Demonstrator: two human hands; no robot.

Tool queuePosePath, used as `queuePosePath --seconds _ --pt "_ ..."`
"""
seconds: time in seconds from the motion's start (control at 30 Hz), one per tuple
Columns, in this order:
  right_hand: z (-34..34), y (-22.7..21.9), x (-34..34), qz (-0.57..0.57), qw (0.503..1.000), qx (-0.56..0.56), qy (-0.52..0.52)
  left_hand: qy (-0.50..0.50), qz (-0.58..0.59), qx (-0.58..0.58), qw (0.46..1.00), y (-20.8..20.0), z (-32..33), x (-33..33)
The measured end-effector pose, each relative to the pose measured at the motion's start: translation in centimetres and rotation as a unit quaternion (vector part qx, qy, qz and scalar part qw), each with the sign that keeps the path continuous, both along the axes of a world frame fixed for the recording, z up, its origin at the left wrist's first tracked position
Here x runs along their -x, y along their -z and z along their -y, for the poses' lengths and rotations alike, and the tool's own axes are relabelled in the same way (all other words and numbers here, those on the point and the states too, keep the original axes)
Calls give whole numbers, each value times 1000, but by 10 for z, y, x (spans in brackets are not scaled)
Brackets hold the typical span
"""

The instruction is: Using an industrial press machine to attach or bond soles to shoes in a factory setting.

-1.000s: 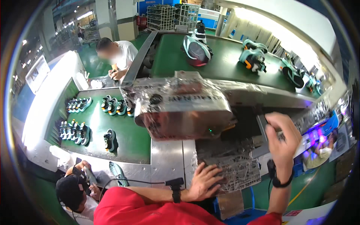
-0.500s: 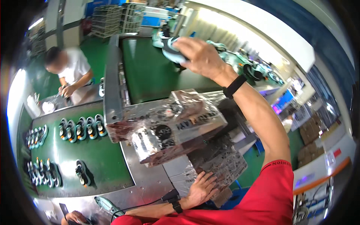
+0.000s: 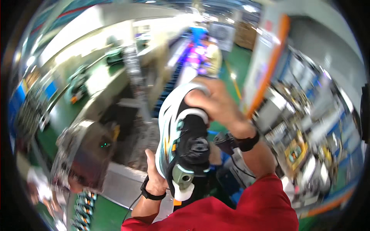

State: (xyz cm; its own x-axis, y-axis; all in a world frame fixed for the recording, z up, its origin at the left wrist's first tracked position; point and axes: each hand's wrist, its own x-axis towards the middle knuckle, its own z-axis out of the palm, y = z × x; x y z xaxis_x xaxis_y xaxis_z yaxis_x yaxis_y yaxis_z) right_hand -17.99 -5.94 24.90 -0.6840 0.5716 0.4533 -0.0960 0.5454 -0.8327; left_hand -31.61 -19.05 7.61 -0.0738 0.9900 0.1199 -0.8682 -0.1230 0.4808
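Note:
A mint and white sneaker (image 3: 165, 127) with a black upper is held up close in front of me. Its lower end shows a grey-green block with a round hole, set in the shoe's opening. My right hand (image 3: 217, 102), blurred by motion, is closed round the upper end of the sneaker. Beside the sneaker's lower left edge is my left hand (image 3: 155, 175), thumb stretched upward and apart. Its other fingers are hidden behind the sneaker, and whether it touches the shoe I cannot tell.
A plastic-wrapped machine housing (image 3: 83, 154) stands at left. Beyond it, a green conveyor (image 3: 61, 115) carries more shoes. Several sneakers (image 3: 83, 210) line the lower-left belt near a co-worker (image 3: 42, 188). Another person (image 3: 212, 57) is far ahead. An orange-edged panel (image 3: 266, 69) rises at right.
My view has swung right. The right hand has brought the sneaker from above the far belt close to me. My left hand has left the plastic-covered surface and is beside the sneaker.

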Motion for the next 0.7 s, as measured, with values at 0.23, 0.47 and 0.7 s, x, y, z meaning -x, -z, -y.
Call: queuePosePath --seconds 0.23,0.47,0.7 --pt "26 132 -255 -129 937 174 274 161 18 64 985 4 -60 -211" --pt "87 247 -429 -259 734 252 576 156 -446 -148 869 66 -102 -429" --pt "149 280 -571 -293 558 230 742 306 -572 -134 749 118 -209 -611"
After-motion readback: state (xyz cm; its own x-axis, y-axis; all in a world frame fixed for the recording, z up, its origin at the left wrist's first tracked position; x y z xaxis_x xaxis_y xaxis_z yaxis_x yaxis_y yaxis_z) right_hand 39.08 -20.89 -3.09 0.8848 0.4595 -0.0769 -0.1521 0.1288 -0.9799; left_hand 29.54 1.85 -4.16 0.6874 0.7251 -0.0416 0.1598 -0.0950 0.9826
